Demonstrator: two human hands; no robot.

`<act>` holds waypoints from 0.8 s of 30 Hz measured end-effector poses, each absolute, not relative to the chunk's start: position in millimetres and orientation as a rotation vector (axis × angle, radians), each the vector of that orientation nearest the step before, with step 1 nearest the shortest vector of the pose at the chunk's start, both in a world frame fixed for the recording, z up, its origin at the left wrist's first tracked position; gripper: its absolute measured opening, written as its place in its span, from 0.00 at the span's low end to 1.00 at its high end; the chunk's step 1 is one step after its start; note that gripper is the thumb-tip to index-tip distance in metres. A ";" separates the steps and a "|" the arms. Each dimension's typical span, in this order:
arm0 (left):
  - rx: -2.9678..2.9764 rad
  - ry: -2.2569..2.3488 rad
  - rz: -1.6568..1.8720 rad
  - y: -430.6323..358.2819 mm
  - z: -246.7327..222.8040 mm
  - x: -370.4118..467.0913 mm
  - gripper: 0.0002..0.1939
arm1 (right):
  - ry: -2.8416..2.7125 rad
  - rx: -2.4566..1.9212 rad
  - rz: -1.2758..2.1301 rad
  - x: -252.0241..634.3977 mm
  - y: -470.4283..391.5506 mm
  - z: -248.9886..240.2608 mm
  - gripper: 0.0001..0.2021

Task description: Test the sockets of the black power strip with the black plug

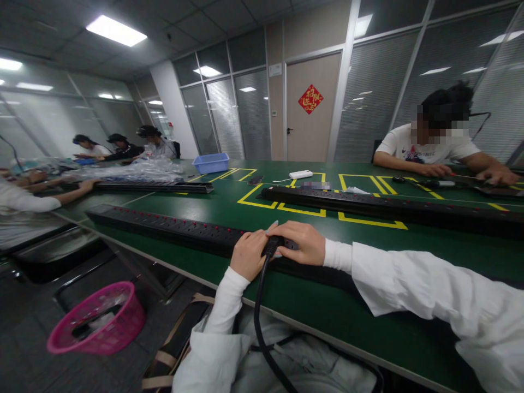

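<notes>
Two hands: both meet over the black strip near the table's front edge; the left hand comes from one side, the right hand from the other
Right grip: thumb and fingers are closed about the plug
Left grip: fingers lie against the strip and the plug's near side; I cannot tell whether they clasp the plug or only steady it
Plug: at the strip's top face, between the hands; fingers hide its front end, so how deep it sits is not to be seen
Cord: the black cord drops from the plug over the table's edge, past the lap and out at the bottom
Strip: lies lengthwise on the green table, red spots along its top; its right-hand part passes beneath the right arm
Cord risk: the hanging weight, or a knee catching the loop, could tug the plug askew
Socket risk: a tilted push could miss the openings or strain the pins; the covering fingers make a poor line hard to notice
Strip risk: a hard sideways pull could slide the strip toward the near edge, as nothing visible clamps it
Finger risk: fingertips crowd round the plug, so a sudden slip could pinch one
Beyond: a second strip lies farther back; a co-worker sits behind it
</notes>
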State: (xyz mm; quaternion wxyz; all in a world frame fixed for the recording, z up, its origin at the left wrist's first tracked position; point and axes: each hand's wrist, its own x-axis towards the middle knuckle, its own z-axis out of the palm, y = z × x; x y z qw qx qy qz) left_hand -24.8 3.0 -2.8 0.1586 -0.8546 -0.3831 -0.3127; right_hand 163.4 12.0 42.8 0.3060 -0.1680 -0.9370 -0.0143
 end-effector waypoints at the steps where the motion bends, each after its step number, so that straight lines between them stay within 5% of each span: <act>1: -2.440 -1.103 -0.894 3.2 -3.0 -24.7 0.20 | -2.474 -0.444 -0.039 163.4 12.6 42.3 0.18; 18: -2.491 -1.181 -0.809 1.0 5.5 -22.9 0.16 | -2.504 -0.592 0.004 168.4 10.2 47.4 0.18; 24: -2.545 -1.109 -0.834 1.5 11.7 -19.3 0.22 | -2.526 -0.634 0.041 173.4 9.2 50.4 0.17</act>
